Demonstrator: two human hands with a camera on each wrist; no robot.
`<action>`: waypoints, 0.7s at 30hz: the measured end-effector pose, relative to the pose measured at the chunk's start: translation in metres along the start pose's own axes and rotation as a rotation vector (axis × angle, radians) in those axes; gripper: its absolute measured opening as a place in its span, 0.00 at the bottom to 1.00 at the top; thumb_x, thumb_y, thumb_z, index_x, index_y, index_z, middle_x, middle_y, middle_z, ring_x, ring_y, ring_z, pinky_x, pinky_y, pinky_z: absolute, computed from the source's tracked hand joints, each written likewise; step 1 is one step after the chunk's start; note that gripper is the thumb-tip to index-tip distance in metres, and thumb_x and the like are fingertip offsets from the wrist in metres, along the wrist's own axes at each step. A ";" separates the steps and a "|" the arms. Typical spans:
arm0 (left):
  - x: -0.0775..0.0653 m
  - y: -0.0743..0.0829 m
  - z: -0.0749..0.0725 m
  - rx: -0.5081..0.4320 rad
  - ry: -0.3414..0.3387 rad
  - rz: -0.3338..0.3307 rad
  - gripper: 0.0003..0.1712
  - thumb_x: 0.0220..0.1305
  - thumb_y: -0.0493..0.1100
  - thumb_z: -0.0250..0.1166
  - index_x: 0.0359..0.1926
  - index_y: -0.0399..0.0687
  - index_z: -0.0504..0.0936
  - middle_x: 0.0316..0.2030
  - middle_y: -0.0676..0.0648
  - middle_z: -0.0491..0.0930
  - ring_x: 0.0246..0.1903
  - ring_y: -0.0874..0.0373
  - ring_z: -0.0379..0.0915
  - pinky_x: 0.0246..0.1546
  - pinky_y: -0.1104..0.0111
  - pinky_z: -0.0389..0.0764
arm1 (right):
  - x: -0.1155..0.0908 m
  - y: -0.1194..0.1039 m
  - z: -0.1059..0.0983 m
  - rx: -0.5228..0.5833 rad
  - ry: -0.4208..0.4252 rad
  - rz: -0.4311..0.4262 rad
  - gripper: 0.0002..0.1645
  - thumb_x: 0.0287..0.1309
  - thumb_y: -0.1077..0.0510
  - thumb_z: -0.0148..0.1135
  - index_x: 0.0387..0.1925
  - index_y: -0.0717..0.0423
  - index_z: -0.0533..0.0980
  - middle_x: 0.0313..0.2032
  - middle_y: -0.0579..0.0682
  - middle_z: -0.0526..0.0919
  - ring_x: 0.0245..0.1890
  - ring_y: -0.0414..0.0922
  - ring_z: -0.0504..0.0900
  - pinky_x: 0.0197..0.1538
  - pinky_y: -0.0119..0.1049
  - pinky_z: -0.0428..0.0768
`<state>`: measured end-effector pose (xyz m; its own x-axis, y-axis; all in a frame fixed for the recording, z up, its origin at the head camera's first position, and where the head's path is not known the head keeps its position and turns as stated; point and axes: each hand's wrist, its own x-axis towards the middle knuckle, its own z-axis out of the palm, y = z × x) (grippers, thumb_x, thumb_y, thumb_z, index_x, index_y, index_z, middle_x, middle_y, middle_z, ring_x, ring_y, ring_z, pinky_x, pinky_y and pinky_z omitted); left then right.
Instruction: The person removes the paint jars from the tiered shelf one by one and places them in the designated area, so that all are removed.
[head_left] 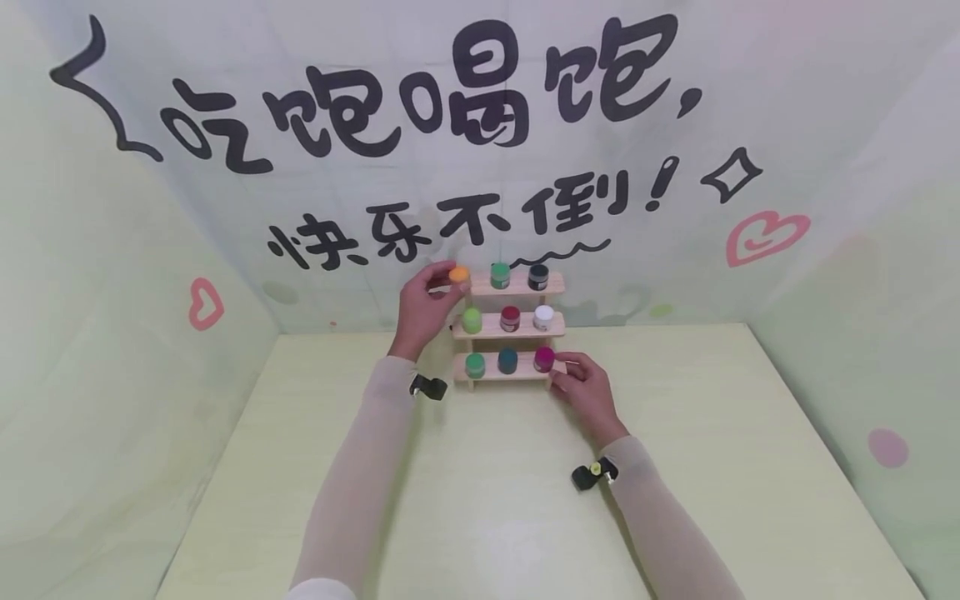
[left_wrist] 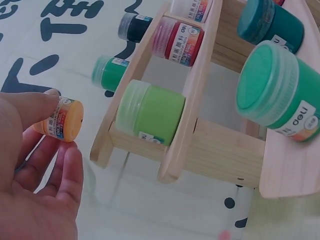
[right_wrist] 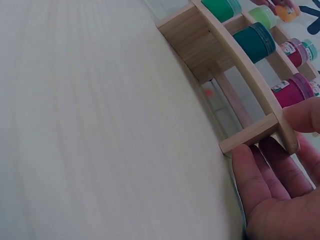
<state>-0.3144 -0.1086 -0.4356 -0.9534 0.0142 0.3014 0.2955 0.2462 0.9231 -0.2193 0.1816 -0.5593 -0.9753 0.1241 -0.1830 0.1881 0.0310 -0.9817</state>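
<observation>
My left hand (head_left: 427,308) pinches an orange paint jar (left_wrist: 69,120) between thumb and fingers, at the left end of the top step of a three-step wooden rack (head_left: 510,325). In the left wrist view, the jar lies a little apart from the rack's end. A light green paint jar (left_wrist: 150,112) sits on the middle step nearby. My right hand (head_left: 588,392) grips the right end of the bottom step, thumb at the board and fingers by its end support. Close to that thumb stands a magenta paint jar (right_wrist: 291,91).
Green (head_left: 500,275) and black jars (head_left: 538,277) share the top step. Dark red (head_left: 510,317) and white jars (head_left: 543,317) are on the middle one, mint green (head_left: 475,365) and teal jars (head_left: 507,360) on the bottom. The table (head_left: 480,500) meets a printed backdrop (head_left: 360,208) behind.
</observation>
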 end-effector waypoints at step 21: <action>-0.034 -0.025 -0.047 -0.003 -0.011 -0.060 0.28 0.66 0.48 0.77 0.64 0.46 0.81 0.60 0.45 0.83 0.61 0.50 0.79 0.62 0.62 0.85 | -0.001 -0.008 0.000 -0.022 -0.027 0.013 0.24 0.69 0.62 0.66 0.64 0.53 0.76 0.51 0.61 0.86 0.47 0.46 0.87 0.53 0.34 0.89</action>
<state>-0.2869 -0.1609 -0.4577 -0.9701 0.0098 0.2425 0.2375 0.2445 0.9401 -0.2200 0.1813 -0.5516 -0.9754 0.0978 -0.1976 0.2033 0.0518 -0.9778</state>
